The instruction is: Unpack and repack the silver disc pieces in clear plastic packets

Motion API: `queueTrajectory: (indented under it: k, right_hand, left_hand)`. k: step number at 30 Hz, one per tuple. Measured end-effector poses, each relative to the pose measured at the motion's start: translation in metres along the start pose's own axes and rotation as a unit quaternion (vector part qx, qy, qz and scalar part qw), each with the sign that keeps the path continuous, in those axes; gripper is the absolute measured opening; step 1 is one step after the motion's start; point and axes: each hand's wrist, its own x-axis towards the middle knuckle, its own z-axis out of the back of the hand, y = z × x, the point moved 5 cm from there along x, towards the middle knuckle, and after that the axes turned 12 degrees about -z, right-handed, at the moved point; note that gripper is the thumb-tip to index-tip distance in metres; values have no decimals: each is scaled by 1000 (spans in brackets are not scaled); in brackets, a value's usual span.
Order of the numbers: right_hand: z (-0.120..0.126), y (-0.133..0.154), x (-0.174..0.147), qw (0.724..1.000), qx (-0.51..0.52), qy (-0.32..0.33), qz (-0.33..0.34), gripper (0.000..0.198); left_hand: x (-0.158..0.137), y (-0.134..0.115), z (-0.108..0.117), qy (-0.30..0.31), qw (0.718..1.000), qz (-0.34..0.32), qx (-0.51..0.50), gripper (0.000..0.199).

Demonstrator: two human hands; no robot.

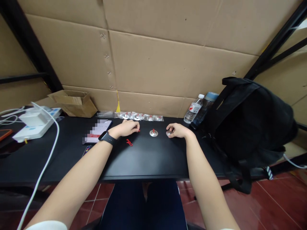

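My left hand (130,127), with a dark watch on its wrist, is closed just above the table, and a bit of red cord (139,130) shows at its fingertips. My right hand (177,130) has its fingers curled round the edge of a small metal cymbal (169,134), partly hidden by them. Between my hands a second small cymbal (153,134) lies dome up on the table, red cord at its centre. Nearer to me, below my left hand, lies a loose loop of red cord (129,142).
Several cymbals in clear bags (137,117) line the back of the black table (144,163). A phone (98,129), a cardboard box (74,105) and a white power strip (39,126) are left. A water bottle (193,110), a dark bottle (205,108) and a black backpack (251,124) stand right.
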Motion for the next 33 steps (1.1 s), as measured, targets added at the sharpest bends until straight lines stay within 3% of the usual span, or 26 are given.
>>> queueTrajectory:
  k: [6,10,19,26,33]
  right_hand:
    - [1,10,-2,999,-2,-44,14,38]
    - [7,25,-6,992,74,-82,55,39]
    - [-2,82,-22,939,254,-141,184,36]
    - [-26,114,-31,907,319,-160,223,41]
    - [-28,117,-33,887,378,-138,225,43]
  left_hand:
    - [3,-12,13,-58,998,-16,15,12]
    - [6,-17,19,-103,994,-21,13,11]
    - [9,-25,23,-192,981,-18,-14,17]
    - [12,-42,21,-260,965,-38,-11,19]
    - [17,-53,12,-276,961,-20,-26,15]
